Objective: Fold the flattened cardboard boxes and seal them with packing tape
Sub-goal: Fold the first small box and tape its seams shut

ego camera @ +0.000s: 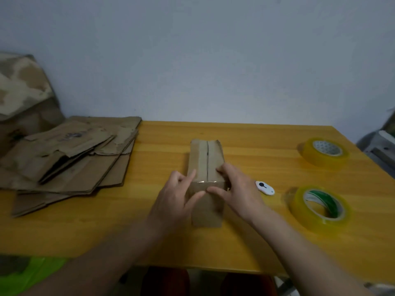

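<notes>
Folded box (206,167) sitting mid-surface (245,242), both hands on its near end: left hand (175,201) on the left side, right hand (239,193) on the right. Stack of flattened boxes (70,154) off to the left. Small cutter (265,188) just right of the box. Two tape rolls further right, far roll (324,151) behind near roll (320,208).

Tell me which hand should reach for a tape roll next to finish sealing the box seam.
Right, probably. Both tape rolls lie on the table's right side, nearer the right hand. The left hand is on the box's far side from them and can steady it.
</notes>
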Motion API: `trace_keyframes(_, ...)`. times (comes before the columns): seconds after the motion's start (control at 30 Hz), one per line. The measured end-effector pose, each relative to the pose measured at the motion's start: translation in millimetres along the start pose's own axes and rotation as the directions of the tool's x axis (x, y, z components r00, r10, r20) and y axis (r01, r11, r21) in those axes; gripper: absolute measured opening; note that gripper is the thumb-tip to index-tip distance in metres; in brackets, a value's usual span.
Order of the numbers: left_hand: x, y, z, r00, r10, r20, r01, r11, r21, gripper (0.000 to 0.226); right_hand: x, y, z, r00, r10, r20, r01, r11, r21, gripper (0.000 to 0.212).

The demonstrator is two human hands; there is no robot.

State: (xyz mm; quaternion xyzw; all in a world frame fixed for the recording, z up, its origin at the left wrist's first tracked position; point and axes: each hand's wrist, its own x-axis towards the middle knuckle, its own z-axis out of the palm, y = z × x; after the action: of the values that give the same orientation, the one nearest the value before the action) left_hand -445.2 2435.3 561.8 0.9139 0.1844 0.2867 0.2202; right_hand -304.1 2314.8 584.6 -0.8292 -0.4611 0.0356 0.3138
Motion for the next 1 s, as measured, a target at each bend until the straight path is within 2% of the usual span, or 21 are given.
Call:
trace_keyframes(0.07,7.2,-13.6,-0.2,0.995,0.001,-0.096,-0.002,1.000,-0.007,0.069,3.2,-4.4,-2.2,0.999,-0.030,0.027,0.030,1.000,-0.006,0.044)
trace_keyframes(0.13,16.6,-20.2,2.7,0.980,0.038,-0.197,-0.035,0.999,0.015,0.051,9.4,-6.5,-12.6,0.993,-0.025,0.118,0.025,1.000,-0.004,0.041)
trace_keyframes(0.2,22.6,-18.7,7.8,0.973,0.102,-0.209,-0.113,0.993,-0.045,0.040,15.4,-8.4,-29.4,0.978,-0.007,0.209,0.027,0.995,-0.091,0.038)
trace_keyframes(0.27,24.1,-17.3,16.5,0.952,0.223,-0.209,-0.242,0.968,-0.068,0.037,19.9,-14.9,-41.0,0.986,-0.050,0.156,0.084,0.972,-0.220,0.029)
trace_keyframes(0.33,24.5,-18.5,24.9,0.919,0.295,-0.262,-0.324,0.943,-0.075,0.032,18.0,-26.3,-39.1,0.985,-0.149,0.081,0.161,0.974,-0.161,0.027)
trace_keyframes(0.43,26.4,-18.1,31.4,0.889,0.307,-0.339,-0.362,0.926,-0.109,0.024,10.2,-38.9,-22.7,0.965,-0.171,0.200,0.190,0.979,-0.079,0.037)
trace_keyframes(0.67,30.9,-21.6,32.8,0.902,0.311,-0.301,-0.364,0.921,-0.138,0.019,59.3,-30.6,-11.0,0.941,-0.059,0.332,0.157,0.948,-0.276,0.040)
trace_keyframes(0.83,28.3,-22.2,32.8,0.897,0.316,-0.309,-0.374,0.916,-0.148,0.015,102.2,-18.2,4.7,0.953,-0.015,0.302,0.142,0.903,-0.404,0.037)
trace_keyframes(1.0,30.2,-24.2,33.3,0.885,0.350,-0.307,-0.402,0.908,-0.122,0.013,122.5,-11.9,9.7,0.961,-0.004,0.278,0.125,0.899,-0.419,0.044)
